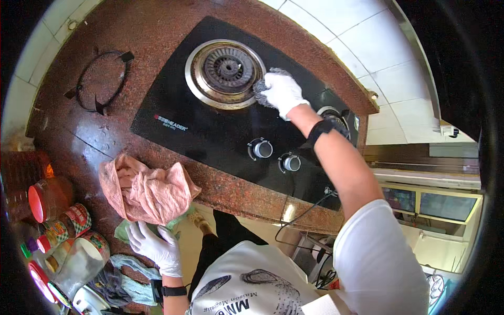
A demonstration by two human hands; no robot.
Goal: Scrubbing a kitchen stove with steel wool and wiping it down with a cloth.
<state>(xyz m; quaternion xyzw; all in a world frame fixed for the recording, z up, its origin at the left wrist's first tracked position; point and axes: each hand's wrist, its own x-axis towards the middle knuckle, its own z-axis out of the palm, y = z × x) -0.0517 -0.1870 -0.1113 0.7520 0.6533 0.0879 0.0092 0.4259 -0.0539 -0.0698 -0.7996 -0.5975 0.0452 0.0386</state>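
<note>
My right hand [284,92], in a white glove, grips a grey steel wool scourer [261,95]. The scourer sits against the right side of the stained metal rim [190,80] around the large burner [229,67] on a black glass gas hob [220,130]. Lower down, my left hand [153,246] is also gloved, its fingers apart and nothing in it. Those fingertips lie by the lower edge of a crumpled pink cloth [147,189] and over a green cloth [123,231] at the counter's edge; whether they press on either cloth cannot be told.
A black pan support [126,76] lies on the red-brown stone counter [157,35]. Two control knobs [263,149] stand on the hob's front, and a smaller burner [334,118] is partly behind my right arm. Several jars [88,254] and a blue cloth [136,289] crowd the lower left. A cable [293,224] hangs over the front edge.
</note>
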